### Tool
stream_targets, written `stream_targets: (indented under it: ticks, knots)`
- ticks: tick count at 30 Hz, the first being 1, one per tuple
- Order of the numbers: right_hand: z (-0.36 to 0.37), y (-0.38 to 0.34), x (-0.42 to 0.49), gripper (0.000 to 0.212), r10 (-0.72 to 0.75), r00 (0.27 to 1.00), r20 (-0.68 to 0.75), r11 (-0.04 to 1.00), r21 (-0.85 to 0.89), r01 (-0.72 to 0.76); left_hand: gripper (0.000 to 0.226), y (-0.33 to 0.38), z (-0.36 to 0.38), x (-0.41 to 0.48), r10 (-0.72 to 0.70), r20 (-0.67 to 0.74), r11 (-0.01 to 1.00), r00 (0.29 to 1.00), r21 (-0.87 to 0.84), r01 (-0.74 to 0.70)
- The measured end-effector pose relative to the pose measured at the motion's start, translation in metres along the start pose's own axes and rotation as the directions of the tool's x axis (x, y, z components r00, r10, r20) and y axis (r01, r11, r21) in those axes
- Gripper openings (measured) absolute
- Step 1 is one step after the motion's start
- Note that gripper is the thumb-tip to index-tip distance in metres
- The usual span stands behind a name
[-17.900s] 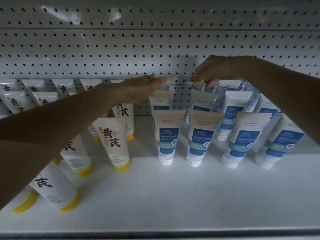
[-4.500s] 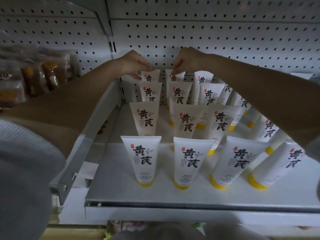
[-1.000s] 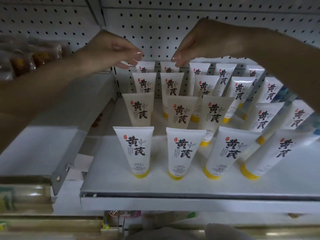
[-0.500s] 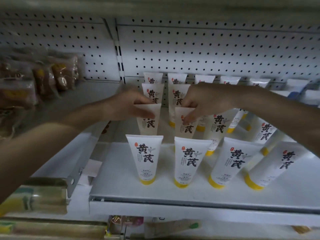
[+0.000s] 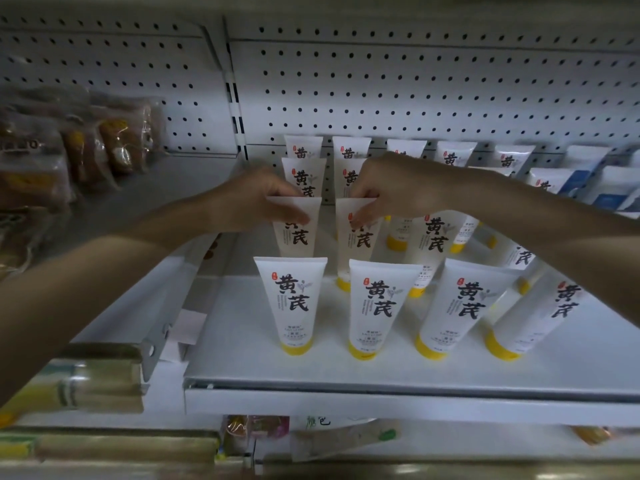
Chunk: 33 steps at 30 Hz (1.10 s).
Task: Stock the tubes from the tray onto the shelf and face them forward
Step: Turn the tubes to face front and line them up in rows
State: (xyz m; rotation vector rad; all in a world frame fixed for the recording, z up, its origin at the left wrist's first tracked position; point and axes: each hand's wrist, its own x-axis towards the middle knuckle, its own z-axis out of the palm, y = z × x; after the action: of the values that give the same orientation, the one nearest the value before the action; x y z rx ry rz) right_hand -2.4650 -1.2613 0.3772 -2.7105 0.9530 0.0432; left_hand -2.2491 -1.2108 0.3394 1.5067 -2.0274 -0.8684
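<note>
Far left, next bay: brown wrapped packets lay there, too blurred for me to read.
Left forearm: it ran from the lower-left edge, cut off by the frame, up and rightward to the second row.
Left hand: I had it curled on the flat top of the left tube, thumb across the front, fingers out of sight behind; my thumb covered the upper character of the print.
Left tube: upright in the second row from the front, leftmost column; its cap was hidden behind the front row.
Right tube: just beside it in the same row, a bit of yellow cap showing below.
Right hand: knuckles up, fingertips pinching the top of the right tube and covering part of its print; my hand and wrist hid parts of the tubes behind.
Hands: apart, each clamped on its own tube.
Front row: four tubes stood caps down on the shelf, labels toward me; the fourth leaned, partly covered by my right forearm.
Far right: blue-labelled tubes were cut by the edge, print unreadable.
</note>
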Motion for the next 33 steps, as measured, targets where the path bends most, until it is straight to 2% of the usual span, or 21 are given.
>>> stream_targets:
  ticks: [6,16,21,27,29,33]
  knots:
    - [-0.001,-0.002,0.002,0.017,0.027,1.000,0.013,0.999,-0.025,-0.026,0.005,0.003,-0.001,0.000,0.044,-0.009,0.999,0.999,0.007,-0.044]
    - [-0.001,-0.003,0.003,0.021,0.068,0.998,0.016,0.998,-0.018,-0.068,0.006,0.000,-0.003,0.003,0.010,0.014,1.000,1.000,-0.014,-0.009]
    - [-0.001,-0.005,0.000,0.022,0.086,0.996,0.023,0.996,-0.019,-0.086,0.004,0.000,-0.004,0.002,0.038,0.023,0.999,0.999,0.017,-0.038]
    - [-0.003,-0.009,-0.006,0.030,0.103,0.995,0.015,0.995,-0.021,-0.102,0.021,0.001,-0.006,0.005,0.027,0.021,0.993,0.999,0.112,-0.029]
    - [-0.009,-0.013,-0.014,0.031,0.115,0.992,-0.047,0.993,-0.022,-0.116,0.026,0.007,-0.009,0.001,0.041,-0.019,0.994,0.999,0.101,-0.039]
    - [-0.026,-0.026,-0.035,0.029,0.064,0.973,-0.221,0.997,0.048,-0.055,0.026,0.031,-0.013,-0.023,0.177,-0.261,0.984,0.949,0.043,-0.172]
